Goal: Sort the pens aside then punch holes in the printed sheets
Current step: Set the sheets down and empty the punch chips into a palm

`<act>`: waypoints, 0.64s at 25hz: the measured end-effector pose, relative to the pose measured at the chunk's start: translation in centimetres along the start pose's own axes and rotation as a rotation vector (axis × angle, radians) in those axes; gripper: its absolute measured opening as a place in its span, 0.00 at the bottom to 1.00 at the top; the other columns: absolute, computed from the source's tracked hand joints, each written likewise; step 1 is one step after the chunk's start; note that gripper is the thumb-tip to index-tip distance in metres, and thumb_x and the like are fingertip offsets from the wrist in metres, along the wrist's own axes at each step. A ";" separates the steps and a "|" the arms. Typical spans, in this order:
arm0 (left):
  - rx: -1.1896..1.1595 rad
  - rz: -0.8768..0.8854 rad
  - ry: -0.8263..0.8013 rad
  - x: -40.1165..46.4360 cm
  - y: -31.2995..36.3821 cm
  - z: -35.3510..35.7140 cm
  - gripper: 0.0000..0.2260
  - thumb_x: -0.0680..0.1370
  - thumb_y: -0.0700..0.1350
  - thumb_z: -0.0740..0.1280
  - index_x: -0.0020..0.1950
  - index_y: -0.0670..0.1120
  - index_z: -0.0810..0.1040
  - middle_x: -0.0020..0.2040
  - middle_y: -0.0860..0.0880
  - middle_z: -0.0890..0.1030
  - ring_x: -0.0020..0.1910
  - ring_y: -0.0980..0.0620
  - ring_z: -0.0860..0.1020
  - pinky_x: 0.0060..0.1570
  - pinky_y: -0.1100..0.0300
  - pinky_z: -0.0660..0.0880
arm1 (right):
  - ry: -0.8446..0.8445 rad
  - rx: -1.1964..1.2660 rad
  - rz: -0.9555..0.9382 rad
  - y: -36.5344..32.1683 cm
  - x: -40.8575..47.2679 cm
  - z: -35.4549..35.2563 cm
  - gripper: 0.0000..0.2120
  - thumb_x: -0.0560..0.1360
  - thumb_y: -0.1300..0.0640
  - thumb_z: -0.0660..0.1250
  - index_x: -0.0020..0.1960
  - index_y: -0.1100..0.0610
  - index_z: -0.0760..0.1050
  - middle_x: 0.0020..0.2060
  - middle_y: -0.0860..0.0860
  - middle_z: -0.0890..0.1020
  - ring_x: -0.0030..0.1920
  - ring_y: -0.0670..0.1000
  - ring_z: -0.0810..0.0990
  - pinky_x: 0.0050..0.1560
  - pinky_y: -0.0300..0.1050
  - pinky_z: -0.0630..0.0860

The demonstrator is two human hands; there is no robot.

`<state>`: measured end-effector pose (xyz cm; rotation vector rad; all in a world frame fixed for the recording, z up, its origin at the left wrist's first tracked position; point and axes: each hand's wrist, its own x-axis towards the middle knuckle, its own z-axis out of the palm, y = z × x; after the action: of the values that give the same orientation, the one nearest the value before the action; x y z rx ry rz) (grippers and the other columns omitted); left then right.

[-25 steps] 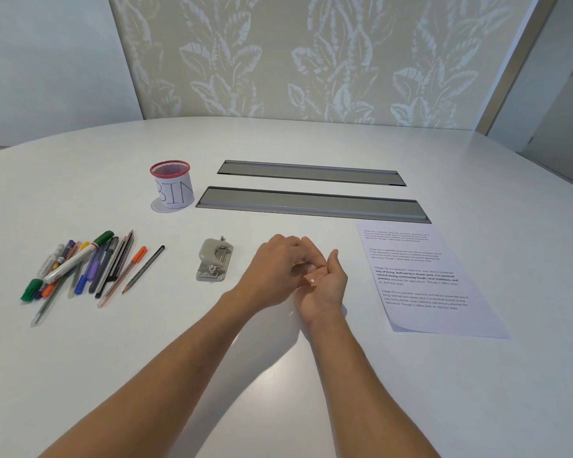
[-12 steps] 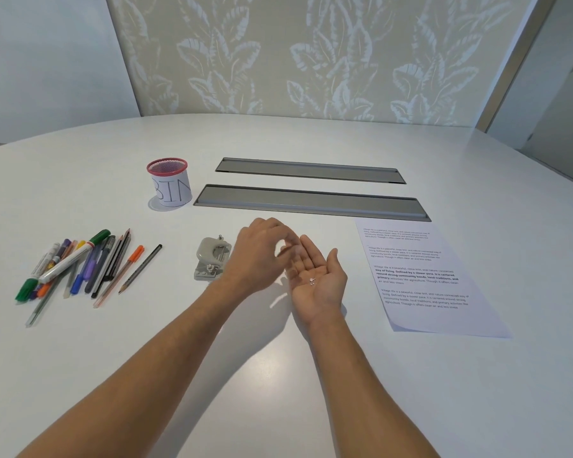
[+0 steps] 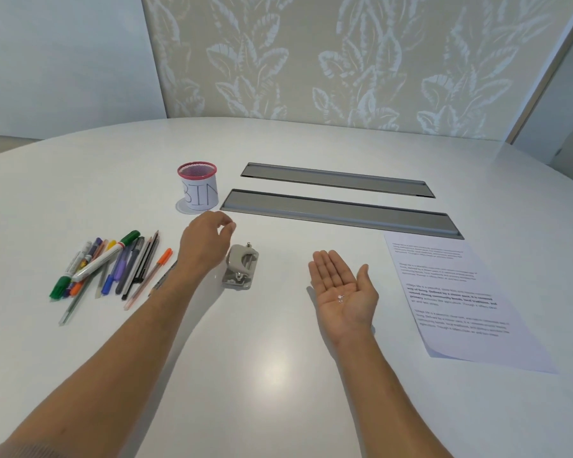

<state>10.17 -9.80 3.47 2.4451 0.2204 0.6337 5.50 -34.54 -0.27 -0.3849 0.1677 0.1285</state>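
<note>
Pens [image 3: 110, 266] partly behind left forearm [image 3: 166, 302]

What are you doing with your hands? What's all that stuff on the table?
The right hand lies open, palm up, with tiny paper dots on it. The left hand reaches toward the cup marked BIN, fingertips pinched together. The hole punch sits between the pens and the printed sheets.

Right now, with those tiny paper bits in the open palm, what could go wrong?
The paper dots lie loose on the flat right hand; a tilt could scatter them on the white table, where they might be hard to see. The left hand, fingers pinched, is beside the hole punch and may nudge it.
</note>
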 end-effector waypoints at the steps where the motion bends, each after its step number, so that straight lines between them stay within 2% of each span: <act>1: -0.009 -0.037 -0.028 0.5 -0.8 0.3 0.07 0.78 0.45 0.65 0.51 0.46 0.81 0.54 0.46 0.82 0.54 0.44 0.78 0.53 0.53 0.71 | 0.009 -0.003 -0.004 0.1 0.3 0.2 0.28 0.81 0.44 0.57 0.61 0.70 0.74 0.58 0.66 0.81 0.58 0.62 0.82 0.58 0.57 0.77; 5: -0.051 -0.132 -0.150 1.9 -2.9 2.0 0.08 0.78 0.40 0.64 0.54 0.45 0.81 0.59 0.44 0.81 0.59 0.44 0.77 0.57 0.54 0.71 | 0.035 -0.015 -0.036 0.7 1.9 1.8 0.28 0.81 0.44 0.57 0.61 0.70 0.75 0.60 0.66 0.80 0.60 0.62 0.81 0.57 0.57 0.78; 9: 0.081 0.017 -0.237 2.7 -4.2 3.6 0.12 0.79 0.40 0.62 0.59 0.44 0.81 0.62 0.44 0.80 0.61 0.43 0.76 0.60 0.53 0.69 | 0.017 -0.042 -0.036 1.9 4.8 4.3 0.28 0.81 0.44 0.57 0.61 0.70 0.75 0.59 0.65 0.81 0.60 0.62 0.81 0.57 0.57 0.78; 11: 0.172 0.096 -0.256 3.1 -4.5 4.2 0.13 0.81 0.42 0.58 0.61 0.46 0.79 0.63 0.46 0.78 0.64 0.44 0.73 0.64 0.50 0.65 | 0.015 -0.044 -0.036 2.8 6.5 5.9 0.27 0.81 0.45 0.57 0.60 0.70 0.75 0.59 0.65 0.81 0.59 0.62 0.81 0.58 0.57 0.78; 14: 0.219 0.103 -0.273 3.1 -5.2 4.9 0.17 0.83 0.45 0.53 0.69 0.51 0.73 0.73 0.50 0.70 0.74 0.48 0.64 0.72 0.45 0.54 | 0.007 -0.060 -0.023 4.6 9.3 8.6 0.28 0.81 0.44 0.56 0.61 0.70 0.74 0.59 0.65 0.80 0.60 0.61 0.81 0.59 0.56 0.78; 16: 0.237 0.114 -0.277 3.0 -5.5 5.2 0.18 0.83 0.45 0.51 0.71 0.52 0.70 0.75 0.51 0.67 0.76 0.49 0.60 0.74 0.44 0.51 | -0.003 -0.085 -0.015 6.0 10.9 10.4 0.27 0.81 0.44 0.56 0.61 0.69 0.74 0.60 0.64 0.80 0.60 0.61 0.80 0.60 0.56 0.77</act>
<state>15.32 -7.13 -2.26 2.7552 0.0465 0.3227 16.70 -24.04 4.96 -0.4710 0.1565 0.1216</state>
